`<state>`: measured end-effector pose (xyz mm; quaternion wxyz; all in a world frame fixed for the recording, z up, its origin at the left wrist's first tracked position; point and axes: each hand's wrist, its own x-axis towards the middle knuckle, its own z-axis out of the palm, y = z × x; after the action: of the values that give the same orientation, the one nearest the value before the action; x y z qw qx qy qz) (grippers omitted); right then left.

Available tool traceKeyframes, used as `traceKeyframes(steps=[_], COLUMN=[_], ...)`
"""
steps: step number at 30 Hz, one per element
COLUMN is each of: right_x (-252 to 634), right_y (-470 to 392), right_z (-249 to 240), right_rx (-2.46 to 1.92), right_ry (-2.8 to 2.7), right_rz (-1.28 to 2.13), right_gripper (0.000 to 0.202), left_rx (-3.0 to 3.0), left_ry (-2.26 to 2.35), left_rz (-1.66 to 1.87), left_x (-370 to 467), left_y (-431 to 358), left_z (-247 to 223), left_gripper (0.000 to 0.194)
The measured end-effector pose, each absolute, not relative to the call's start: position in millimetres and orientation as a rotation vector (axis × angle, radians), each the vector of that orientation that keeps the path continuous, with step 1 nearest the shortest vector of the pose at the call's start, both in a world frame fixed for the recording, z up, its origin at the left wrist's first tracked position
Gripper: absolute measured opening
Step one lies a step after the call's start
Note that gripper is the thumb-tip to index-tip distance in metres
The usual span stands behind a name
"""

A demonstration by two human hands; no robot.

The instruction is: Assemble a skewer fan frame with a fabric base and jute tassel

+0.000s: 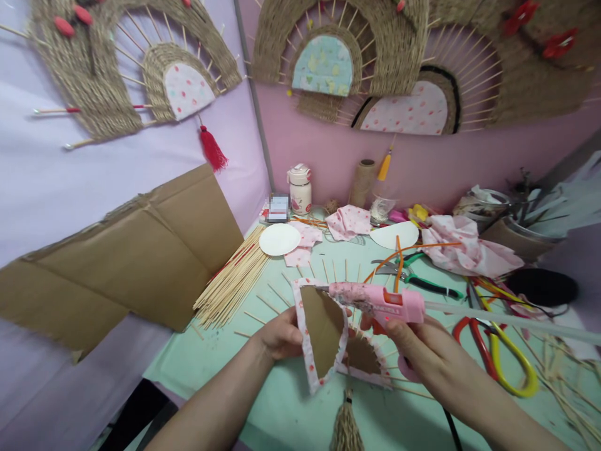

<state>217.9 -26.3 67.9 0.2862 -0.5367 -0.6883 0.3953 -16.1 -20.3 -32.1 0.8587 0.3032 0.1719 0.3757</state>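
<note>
My left hand (283,333) grips a half-round cardboard piece (323,326) edged with white, red-dotted cloth, its bare brown side facing me. My right hand (416,344) is closed around a pink glue gun (375,302), whose nozzle is at the upper edge of that piece. A clear glue stick (498,321) sticks out of the gun's back. Behind and below, a second cloth-edged half-round (366,354) lies on the table with thin sticks fanned out round it. A twine tassel (348,426) hangs from its lower edge.
Bamboo sticks (232,279) lie at left beside folded cardboard (122,269). Green-handled pliers (434,285), yellow-handled scissors (514,369) and a black round pad (542,287) are at right. A bottle (300,191) and dotted cloth (462,244) stand or lie behind. Woven fans (389,37) hang above.
</note>
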Motion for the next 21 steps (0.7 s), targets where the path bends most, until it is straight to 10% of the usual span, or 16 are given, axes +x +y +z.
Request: traceKeyframes(steps=[21], right_x=[221.1], right_y=[-23.5], right_z=[62.4], right_rx=[-1.349], right_ry=[-1.899], right_rz=[0.938], right_gripper=[0.060], left_rx=[0.720], left_ry=[0.379], left_rz=[0.785], left_x=[-16.9], left_y=[-21.9], left_z=[-34.7], left_gripper=[0.080])
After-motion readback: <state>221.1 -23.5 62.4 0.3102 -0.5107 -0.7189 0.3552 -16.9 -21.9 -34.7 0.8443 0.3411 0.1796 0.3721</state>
